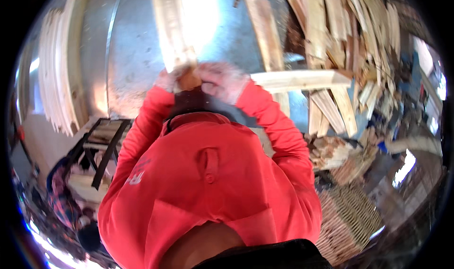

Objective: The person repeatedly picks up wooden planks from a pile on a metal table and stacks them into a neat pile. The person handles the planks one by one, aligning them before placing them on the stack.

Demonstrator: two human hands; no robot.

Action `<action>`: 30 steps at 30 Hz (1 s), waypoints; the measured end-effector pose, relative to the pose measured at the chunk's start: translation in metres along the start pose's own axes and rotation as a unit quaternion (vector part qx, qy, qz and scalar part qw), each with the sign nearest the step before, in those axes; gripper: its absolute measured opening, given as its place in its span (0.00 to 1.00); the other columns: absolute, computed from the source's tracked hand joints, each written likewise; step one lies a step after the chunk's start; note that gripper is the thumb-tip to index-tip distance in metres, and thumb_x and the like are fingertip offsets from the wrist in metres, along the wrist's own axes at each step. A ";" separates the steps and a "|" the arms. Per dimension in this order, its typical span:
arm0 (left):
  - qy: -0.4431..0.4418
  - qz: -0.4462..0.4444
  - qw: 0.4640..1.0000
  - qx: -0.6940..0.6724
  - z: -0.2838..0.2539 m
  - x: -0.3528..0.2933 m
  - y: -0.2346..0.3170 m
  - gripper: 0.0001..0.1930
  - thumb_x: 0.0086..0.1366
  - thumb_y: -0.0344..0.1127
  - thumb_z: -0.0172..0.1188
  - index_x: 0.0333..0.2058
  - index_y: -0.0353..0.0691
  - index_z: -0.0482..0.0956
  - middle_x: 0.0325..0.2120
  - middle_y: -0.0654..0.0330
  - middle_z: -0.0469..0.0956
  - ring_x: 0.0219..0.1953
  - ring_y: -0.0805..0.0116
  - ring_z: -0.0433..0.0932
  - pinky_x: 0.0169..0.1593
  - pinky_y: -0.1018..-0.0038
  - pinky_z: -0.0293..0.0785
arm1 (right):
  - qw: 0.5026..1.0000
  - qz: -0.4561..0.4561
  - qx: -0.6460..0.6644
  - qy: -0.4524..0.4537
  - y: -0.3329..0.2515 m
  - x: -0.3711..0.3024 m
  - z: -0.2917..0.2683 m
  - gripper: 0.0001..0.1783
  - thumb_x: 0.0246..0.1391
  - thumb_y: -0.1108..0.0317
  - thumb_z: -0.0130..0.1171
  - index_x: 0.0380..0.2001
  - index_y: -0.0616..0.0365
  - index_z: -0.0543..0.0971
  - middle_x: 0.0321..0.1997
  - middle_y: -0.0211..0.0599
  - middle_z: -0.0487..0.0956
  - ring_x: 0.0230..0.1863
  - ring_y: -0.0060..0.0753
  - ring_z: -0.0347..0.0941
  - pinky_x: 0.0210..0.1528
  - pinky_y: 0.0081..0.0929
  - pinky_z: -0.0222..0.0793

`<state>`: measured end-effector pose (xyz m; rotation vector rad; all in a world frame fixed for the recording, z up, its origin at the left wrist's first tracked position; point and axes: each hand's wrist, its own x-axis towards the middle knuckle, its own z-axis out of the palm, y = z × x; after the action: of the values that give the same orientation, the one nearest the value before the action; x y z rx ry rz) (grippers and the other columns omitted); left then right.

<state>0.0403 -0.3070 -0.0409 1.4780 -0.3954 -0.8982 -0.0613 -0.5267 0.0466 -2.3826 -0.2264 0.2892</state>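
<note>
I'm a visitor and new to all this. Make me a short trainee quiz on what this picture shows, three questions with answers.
1. Where are the left hand and right hand?
A) Inside pockets
B) By the near end of the long pale board
C) Behind the person's back

2. True or false: both sleeves are red.

3. Fill in: the crosswise board lies to the ____ of the hands.

Key: 1 B; 2 true; 3 right.

A straight, pale wooden board [169, 23], blurred at its near end, is extended lengthwise over the blue-grey tabletop [135, 37].
</note>
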 end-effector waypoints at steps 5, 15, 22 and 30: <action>0.095 -0.178 0.951 -0.233 0.002 -0.001 -0.023 0.24 0.59 0.34 0.64 0.53 0.32 0.71 0.41 0.51 0.80 0.42 0.59 0.80 0.45 0.66 0.79 | 0.848 0.316 -0.395 -0.154 0.095 -0.150 -0.102 0.48 0.44 0.56 0.63 0.67 0.51 0.54 0.63 0.51 0.67 0.66 0.55 0.60 0.69 0.58 0.41; 0.163 -0.177 0.970 0.021 0.022 -0.020 0.003 0.25 0.53 0.38 0.70 0.48 0.34 0.76 0.38 0.58 0.80 0.39 0.68 0.77 0.47 0.69 0.74 | 0.861 0.131 0.486 0.068 0.101 -0.012 -0.147 0.50 0.41 0.44 0.69 0.63 0.59 0.62 0.54 0.50 0.74 0.48 0.43 0.76 0.57 0.41 0.70; 0.161 -0.176 0.958 0.156 0.020 -0.041 0.010 0.26 0.58 0.45 0.63 0.52 0.36 0.72 0.41 0.47 0.79 0.44 0.58 0.78 0.50 0.66 0.73 | 0.597 0.211 0.711 0.306 0.125 0.132 -0.077 0.35 0.50 0.42 0.58 0.50 0.61 0.73 0.44 0.51 0.77 0.40 0.46 0.77 0.46 0.42 0.73; 0.160 -0.284 0.875 0.358 0.075 -0.030 0.050 0.52 0.49 0.47 0.68 0.67 0.46 0.44 0.54 0.44 0.71 0.55 0.48 0.73 0.57 0.62 0.69 | 0.837 0.323 -0.202 0.392 0.046 0.112 -0.079 0.53 0.50 0.31 0.50 0.70 0.54 0.52 0.73 0.57 0.46 0.74 0.65 0.34 0.72 0.56 0.26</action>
<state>-0.0199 -0.3432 0.0230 2.4742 -0.0196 -0.9794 0.0708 -0.5838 0.0557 -2.6937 1.0064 -0.5013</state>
